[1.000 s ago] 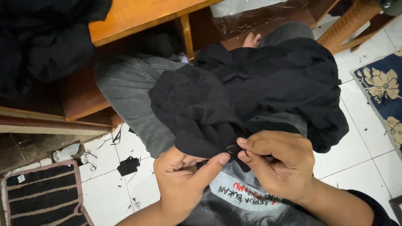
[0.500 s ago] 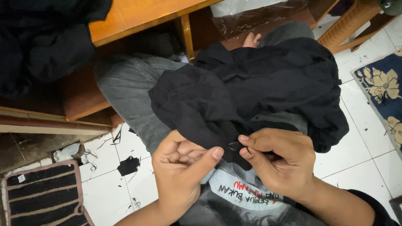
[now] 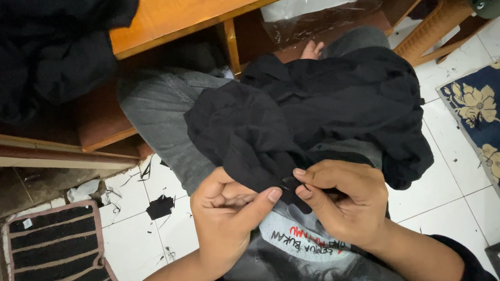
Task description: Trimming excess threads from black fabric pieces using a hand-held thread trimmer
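Observation:
A crumpled black garment (image 3: 318, 116) lies over my lap and grey-trousered legs (image 3: 156, 108). My left hand (image 3: 225, 217) sits at the garment's near edge, fingers curled, thumb stretched toward the cloth's hem. My right hand (image 3: 341, 200) pinches the same edge of the black cloth between thumb and fingers, close beside the left thumb. Whatever small thing sits between the fingertips is too small to make out.
A wooden table (image 3: 189, 2) stands ahead with another heap of black cloth (image 3: 36, 31) on its left end. A striped mat (image 3: 59, 250) lies on the white tiled floor at lower left, with black scraps (image 3: 160, 207) beside it. A floral rug (image 3: 499, 120) is at right.
My left hand has shifted slightly along the cloth's edge, its thumb extending toward the right hand. The right hand and the garment have hardly moved.

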